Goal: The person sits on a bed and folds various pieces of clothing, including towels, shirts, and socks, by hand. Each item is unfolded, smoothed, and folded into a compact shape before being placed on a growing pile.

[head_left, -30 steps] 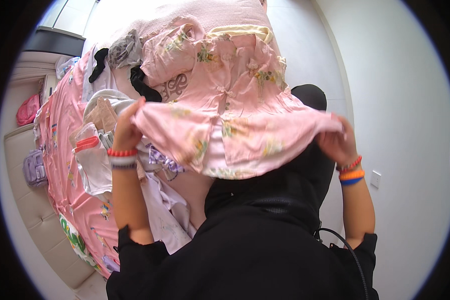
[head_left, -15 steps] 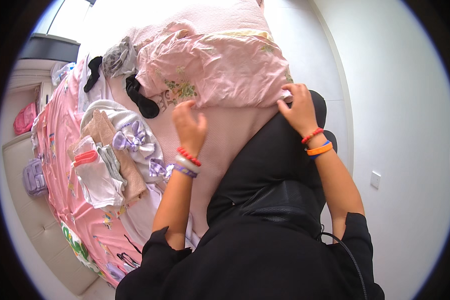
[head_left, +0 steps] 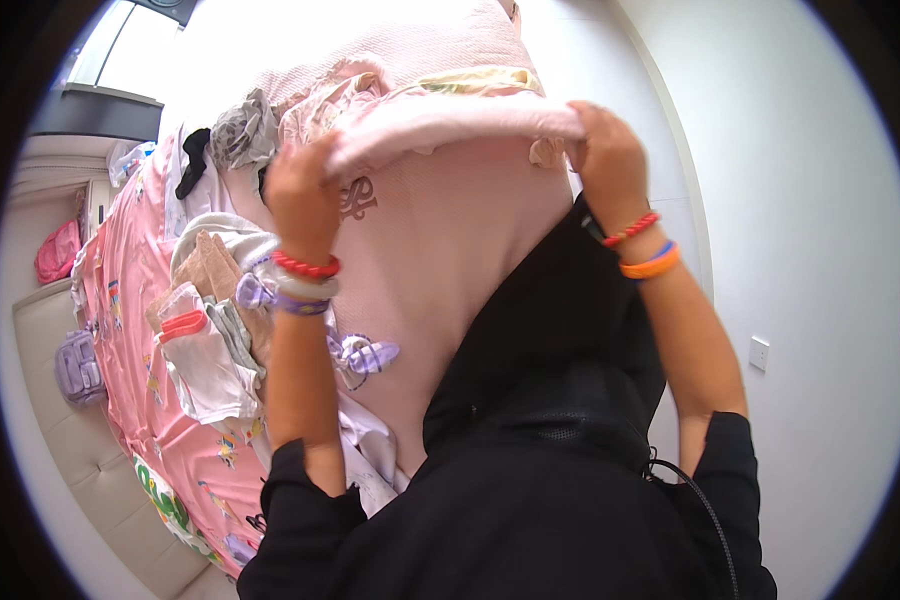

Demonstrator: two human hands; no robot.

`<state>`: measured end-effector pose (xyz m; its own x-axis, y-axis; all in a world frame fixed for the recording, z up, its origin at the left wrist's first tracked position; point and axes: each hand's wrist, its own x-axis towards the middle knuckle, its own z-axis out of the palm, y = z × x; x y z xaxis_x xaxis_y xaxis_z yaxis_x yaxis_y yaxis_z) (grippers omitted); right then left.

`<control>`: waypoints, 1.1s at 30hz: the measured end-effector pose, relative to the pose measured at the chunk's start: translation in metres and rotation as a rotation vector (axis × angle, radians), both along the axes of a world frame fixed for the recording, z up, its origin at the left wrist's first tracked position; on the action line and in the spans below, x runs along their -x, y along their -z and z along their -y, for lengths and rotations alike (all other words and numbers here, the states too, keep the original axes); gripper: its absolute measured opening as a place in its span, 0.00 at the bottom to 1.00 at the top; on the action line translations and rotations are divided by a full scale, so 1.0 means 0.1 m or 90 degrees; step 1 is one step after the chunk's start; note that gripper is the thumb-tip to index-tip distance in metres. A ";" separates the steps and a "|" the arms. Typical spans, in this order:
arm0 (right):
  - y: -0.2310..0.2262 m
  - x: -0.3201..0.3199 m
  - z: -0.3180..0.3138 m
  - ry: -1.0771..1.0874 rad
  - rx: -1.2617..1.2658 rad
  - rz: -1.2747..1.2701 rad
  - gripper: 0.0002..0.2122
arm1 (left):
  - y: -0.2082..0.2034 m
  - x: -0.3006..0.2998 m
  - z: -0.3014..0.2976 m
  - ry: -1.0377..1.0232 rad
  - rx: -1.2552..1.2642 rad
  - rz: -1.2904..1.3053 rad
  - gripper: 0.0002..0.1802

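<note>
A pink cloth with a printed pattern [head_left: 450, 122] is lifted off the bed, its near edge stretched between my two hands. At its left end my left hand [head_left: 305, 195] grips the edge, the fingers blurred and partly hidden. My right hand [head_left: 610, 160] closes on the right end of that same edge. Behind the raised part, the rest of the cloth lies bunched, with a yellowish strip [head_left: 480, 78] along its far side. Under it shows the pink bed cover [head_left: 440, 240].
Left of my left arm lie folded clothes [head_left: 205, 365], a purple bow [head_left: 365, 355], a grey crumpled cloth [head_left: 245, 130] and a black sock [head_left: 193, 163]. A lilac bag [head_left: 78, 367] rests by the padded headboard [head_left: 95, 470]. A white wall [head_left: 810, 200] runs along the right.
Both hands have moved up and away with the pink cloth's near edge, raising it off the bed. My left hand, open before, has taken hold of the left end.
</note>
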<state>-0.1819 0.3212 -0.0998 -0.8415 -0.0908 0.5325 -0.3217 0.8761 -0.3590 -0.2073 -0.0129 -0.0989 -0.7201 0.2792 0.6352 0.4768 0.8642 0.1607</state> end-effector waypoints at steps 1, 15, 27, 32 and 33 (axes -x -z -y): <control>-0.25 -0.04 0.04 -0.032 0.033 0.011 0.11 | -0.31 -0.06 0.06 0.004 -0.009 -0.002 0.14; 0.23 0.42 -0.04 -0.191 0.446 0.678 0.11 | -0.18 0.37 0.75 0.121 -0.106 0.805 0.10; 1.03 -0.01 -0.01 0.043 0.302 0.628 0.36 | 0.81 -0.45 0.44 -0.235 -0.102 0.662 0.41; 1.06 -0.11 0.00 0.068 0.244 0.592 0.28 | 0.62 -0.47 0.07 -0.236 -0.274 0.534 0.26; 1.04 -0.13 0.01 0.078 0.237 0.606 0.26 | 0.39 -0.51 -0.11 -0.254 -0.324 0.517 0.25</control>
<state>-0.1687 0.3204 -0.2033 -0.9218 0.0578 -0.3833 0.3221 0.6644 -0.6744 -0.1564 -0.0023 -0.1383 -0.9653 -0.2383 -0.1069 -0.2439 0.6757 0.6957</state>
